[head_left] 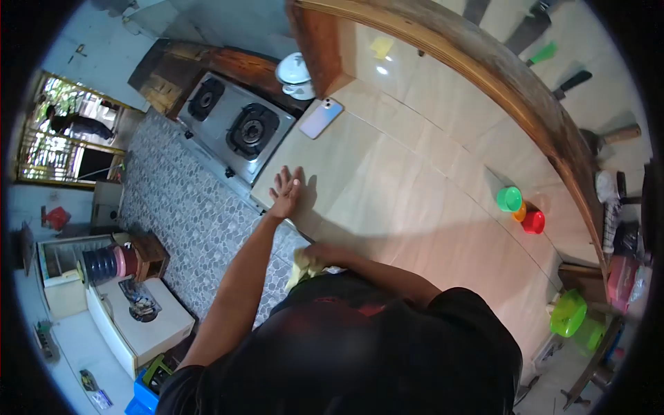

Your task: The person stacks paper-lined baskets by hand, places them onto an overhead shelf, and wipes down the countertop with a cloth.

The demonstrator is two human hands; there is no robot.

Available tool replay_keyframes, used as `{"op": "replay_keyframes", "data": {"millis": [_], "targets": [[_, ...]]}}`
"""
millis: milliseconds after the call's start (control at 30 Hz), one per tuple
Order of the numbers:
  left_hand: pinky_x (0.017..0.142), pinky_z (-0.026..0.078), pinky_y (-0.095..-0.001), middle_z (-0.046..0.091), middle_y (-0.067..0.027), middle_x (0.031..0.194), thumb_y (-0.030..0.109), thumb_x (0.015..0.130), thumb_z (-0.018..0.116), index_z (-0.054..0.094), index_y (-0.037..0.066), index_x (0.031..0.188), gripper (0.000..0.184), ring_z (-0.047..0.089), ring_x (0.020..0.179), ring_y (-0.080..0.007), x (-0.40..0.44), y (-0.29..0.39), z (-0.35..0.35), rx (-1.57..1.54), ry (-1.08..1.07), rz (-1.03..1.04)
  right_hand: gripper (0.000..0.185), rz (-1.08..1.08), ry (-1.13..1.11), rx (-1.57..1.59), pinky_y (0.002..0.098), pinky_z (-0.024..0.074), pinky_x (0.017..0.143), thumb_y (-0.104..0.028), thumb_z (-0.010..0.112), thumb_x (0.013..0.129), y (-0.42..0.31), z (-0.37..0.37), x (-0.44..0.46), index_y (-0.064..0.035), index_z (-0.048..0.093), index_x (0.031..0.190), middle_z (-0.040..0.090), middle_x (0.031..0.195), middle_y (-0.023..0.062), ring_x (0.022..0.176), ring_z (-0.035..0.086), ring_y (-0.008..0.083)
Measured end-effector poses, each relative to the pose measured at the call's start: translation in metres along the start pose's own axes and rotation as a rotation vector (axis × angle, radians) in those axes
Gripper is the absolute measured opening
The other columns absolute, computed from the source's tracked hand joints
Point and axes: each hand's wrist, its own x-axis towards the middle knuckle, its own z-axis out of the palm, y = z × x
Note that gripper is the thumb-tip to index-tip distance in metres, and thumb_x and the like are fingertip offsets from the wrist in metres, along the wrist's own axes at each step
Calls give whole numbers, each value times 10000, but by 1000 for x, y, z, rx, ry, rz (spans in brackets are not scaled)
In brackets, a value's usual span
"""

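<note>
My left hand (284,196) lies with fingers spread on the near-left edge of the tiled counter (408,187), close to the gas stove. Held low against my body, just off the counter's edge, my right hand (319,256) is closed around a pale yellow-green cloth (299,271). Part of the cloth hangs below the fingers. A phone (321,119) rests on the counter beyond my left hand, beside the stove.
The two-burner stove (252,131) is at left, a white lidded pot (294,75) behind it. Green (510,199) and red (533,222) cups stand right, with an orange one between. A wooden beam (484,76) arches across, knives (573,84) beyond it. A person (83,126) is outside the doorway.
</note>
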Motion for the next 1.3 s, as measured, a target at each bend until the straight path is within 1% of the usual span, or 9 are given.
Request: {"op": "replay_keyframes", "data": {"millis": [33,100,167,267,500,567,900,1000,1300], "targets": [[1162,116,-604,217,-184,1613,579,1034,223,444,207,1481,622,158,1501,-346,-8,0,3,-28,184,42,286,-115,168,-41,319,501,825,-273,603,931,-9,-7,1,-54,667,1103,671,995,58,912,631,180],[1141,218,-525,382,-179,1499,538,1047,263,522,133,1397,595,315,1408,-314,-36,-10,-3,-350,288,42,323,289,628,1122,338,524,836,-307,599,958,-56,-59,-14,-36,636,1130,672,1047,54,929,648,163],[1013,418,-338,680,-114,1131,424,1071,351,667,-24,1148,554,598,1081,-208,-74,-6,-3,-688,621,54,417,238,941,701,319,534,812,-364,638,954,-87,-121,-5,-23,615,1193,672,1055,54,931,648,149],[895,464,-334,690,-108,1010,421,1066,353,670,-7,1041,534,619,980,-197,-123,-62,26,-749,842,-64,456,30,960,-49,319,516,814,-389,628,960,-124,-195,24,-14,613,1220,673,1095,89,940,644,156],[700,508,-312,668,-96,838,432,1069,347,646,-2,909,551,608,718,-157,-230,-112,81,-1024,1031,-283,497,110,692,-502,456,385,1049,-385,605,927,-19,-184,169,-116,577,1345,587,1322,198,1258,525,368],[672,506,-308,666,-89,811,427,1071,335,639,2,907,548,601,682,-153,-246,-124,98,-1051,1072,-307,513,150,522,-1045,521,80,1206,-415,598,919,-44,-128,161,-251,543,1402,372,1558,82,1492,175,355],[662,511,-302,701,-104,859,389,1066,346,630,19,979,475,621,675,-158,-254,-97,92,-1240,924,-258,540,52,-13,-1035,504,85,1214,-386,546,923,-51,-39,137,-143,530,1405,424,1532,61,1466,251,363],[687,513,-305,704,-112,904,452,1058,326,619,10,1005,532,624,690,-156,-253,-90,78,-1177,870,-176,440,84,-8,-1102,463,197,1189,-338,591,880,-57,-21,120,-150,654,1273,477,1436,251,1426,326,366],[664,491,-293,708,-97,888,432,1064,352,621,16,998,499,604,670,-141,-323,-79,110,-1219,827,-86,344,117,189,-1107,486,369,1060,-333,590,851,-89,17,43,-105,733,1066,700,1075,157,1140,594,330]]}}
